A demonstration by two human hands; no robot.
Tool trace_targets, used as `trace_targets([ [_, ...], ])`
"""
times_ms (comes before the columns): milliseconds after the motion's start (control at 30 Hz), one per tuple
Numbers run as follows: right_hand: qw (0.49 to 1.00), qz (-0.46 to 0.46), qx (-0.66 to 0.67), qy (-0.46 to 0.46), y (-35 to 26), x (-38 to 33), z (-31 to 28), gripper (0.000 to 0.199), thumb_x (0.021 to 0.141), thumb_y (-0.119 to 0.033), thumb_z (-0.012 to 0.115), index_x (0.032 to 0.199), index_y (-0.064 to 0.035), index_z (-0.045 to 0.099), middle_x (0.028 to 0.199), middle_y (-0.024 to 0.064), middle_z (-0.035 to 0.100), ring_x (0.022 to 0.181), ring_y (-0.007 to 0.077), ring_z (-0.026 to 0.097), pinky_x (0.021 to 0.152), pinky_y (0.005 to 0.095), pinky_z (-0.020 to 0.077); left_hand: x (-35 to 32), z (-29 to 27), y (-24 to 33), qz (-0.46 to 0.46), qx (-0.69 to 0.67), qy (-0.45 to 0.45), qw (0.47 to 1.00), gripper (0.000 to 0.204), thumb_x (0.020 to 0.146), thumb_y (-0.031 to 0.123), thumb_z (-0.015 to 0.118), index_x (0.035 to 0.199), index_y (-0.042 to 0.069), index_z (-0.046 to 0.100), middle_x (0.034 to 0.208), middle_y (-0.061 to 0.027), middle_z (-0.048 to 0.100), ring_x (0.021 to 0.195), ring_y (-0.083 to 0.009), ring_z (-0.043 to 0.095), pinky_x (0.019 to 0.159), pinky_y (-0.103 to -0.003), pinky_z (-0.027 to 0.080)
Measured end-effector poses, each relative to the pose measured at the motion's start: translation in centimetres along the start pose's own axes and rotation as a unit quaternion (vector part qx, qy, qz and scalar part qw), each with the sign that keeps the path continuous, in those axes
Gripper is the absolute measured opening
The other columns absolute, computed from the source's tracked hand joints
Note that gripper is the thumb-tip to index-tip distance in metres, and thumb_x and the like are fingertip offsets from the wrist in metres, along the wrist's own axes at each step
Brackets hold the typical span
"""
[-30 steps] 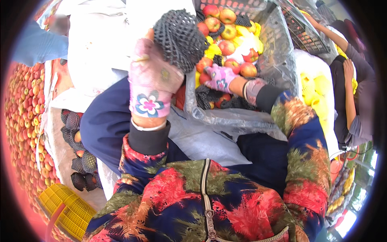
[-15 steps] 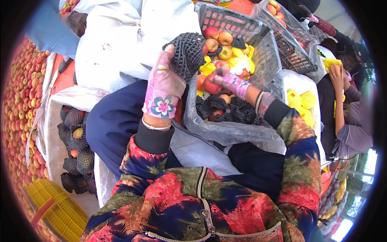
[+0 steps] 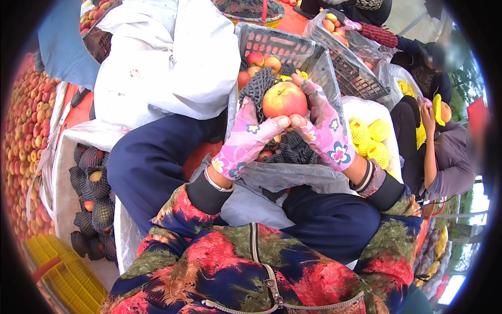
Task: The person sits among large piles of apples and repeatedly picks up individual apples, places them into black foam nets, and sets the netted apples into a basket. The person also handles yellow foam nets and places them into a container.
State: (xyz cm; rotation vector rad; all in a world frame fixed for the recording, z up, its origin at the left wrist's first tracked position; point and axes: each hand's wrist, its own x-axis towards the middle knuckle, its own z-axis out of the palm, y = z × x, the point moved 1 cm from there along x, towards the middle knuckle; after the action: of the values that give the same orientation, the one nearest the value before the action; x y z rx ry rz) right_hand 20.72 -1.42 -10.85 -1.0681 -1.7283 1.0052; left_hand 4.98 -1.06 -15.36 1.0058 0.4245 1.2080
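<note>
Hands now raised w/ round red-yellow apple (image 3: 284,99) pinched between left hand (image 3: 244,140) & right hand (image 3: 325,131), black foam net sleeve (image 3: 256,89) alongside; firm, bruisable, so cup sides.

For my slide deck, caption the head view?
Both gloved hands hold an apple beside a dark foam net.

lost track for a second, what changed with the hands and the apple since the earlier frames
The right hand lifted an apple out of the grey crate and met the left hand, which came down with its black foam net; both now grip the apple. The net is still in the left hand.
</note>
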Motion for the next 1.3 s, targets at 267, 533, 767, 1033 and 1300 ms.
trace_targets([
  [267, 0.972, 0.21, 0.102, 0.024, 0.6, 1.9, -2.2, 0.038, 0.097, -0.031, 0.042, 0.121, -0.0017, 0.05, 0.111, 0.0112, 0.059, 0.099, 0.0199, 0.058, 0.089, 0.0326, 0.0451, -1.1, -0.7, 1.1, -0.091, -0.377, -0.08, 0.918, 0.064, 0.083, 0.031, 0.065, 0.133, 0.001, 0.038, 0.13, -0.0136, 0.048, 0.118, -0.0257, 0.049, 0.102, -0.04, 0.036],
  [533, 0.812, 0.242, 0.519, -0.111, 1.6, 0.5, 0.4, 0.044, 0.094, -0.031, 0.049, 0.128, -0.0041, 0.046, 0.125, 0.0109, 0.054, 0.111, 0.0248, 0.056, 0.096, 0.0431, 0.0435, -1.2, -3.6, -0.3, -0.124, -0.409, -0.074, 0.901, 0.072, 0.074, 0.041, 0.07, 0.13, 0.004, 0.044, 0.128, -0.0157, 0.051, 0.117, -0.0337, 0.049, 0.099, -0.053, 0.038],
  [767, 0.901, 0.148, 0.399, -0.083, 0.1, 0.8, -1.2, 0.04, 0.091, -0.02, 0.053, 0.126, -0.0036, 0.042, 0.119, 0.0124, 0.055, 0.109, 0.0229, 0.056, 0.093, 0.0369, 0.0468, -0.8, -2.4, 0.7, -0.089, -0.363, -0.121, 0.92, 0.072, 0.077, 0.027, 0.069, 0.133, 0.0, 0.036, 0.126, -0.0161, 0.051, 0.114, -0.0309, 0.052, 0.096, -0.045, 0.043],
  [1033, 0.895, -0.298, -0.324, -0.075, -3.9, 0.4, 1.4, 0.033, 0.071, -0.004, 0.065, 0.103, -0.0064, 0.058, 0.081, 0.0096, 0.057, 0.074, 0.029, 0.06, 0.064, 0.0348, 0.0486, 0.2, -2.0, 0.8, 0.07, 0.052, 0.121, 0.989, 0.059, 0.073, 0.003, 0.069, 0.124, 0.001, 0.039, 0.113, -0.0116, 0.052, 0.103, -0.0174, 0.054, 0.089, -0.03, 0.046],
  [1300, 0.951, 0.218, 0.217, 0.025, -0.5, 1.8, -0.7, 0.046, 0.093, -0.037, 0.049, 0.125, -0.006, 0.04, 0.111, 0.0098, 0.05, 0.088, 0.0181, 0.059, 0.072, 0.0324, 0.0519, 0.2, -1.8, 1.5, 0.289, 0.337, 0.113, 0.889, 0.069, 0.063, -0.001, 0.068, 0.125, 0.003, 0.039, 0.125, -0.0187, 0.044, 0.115, -0.0313, 0.048, 0.096, -0.037, 0.042],
])
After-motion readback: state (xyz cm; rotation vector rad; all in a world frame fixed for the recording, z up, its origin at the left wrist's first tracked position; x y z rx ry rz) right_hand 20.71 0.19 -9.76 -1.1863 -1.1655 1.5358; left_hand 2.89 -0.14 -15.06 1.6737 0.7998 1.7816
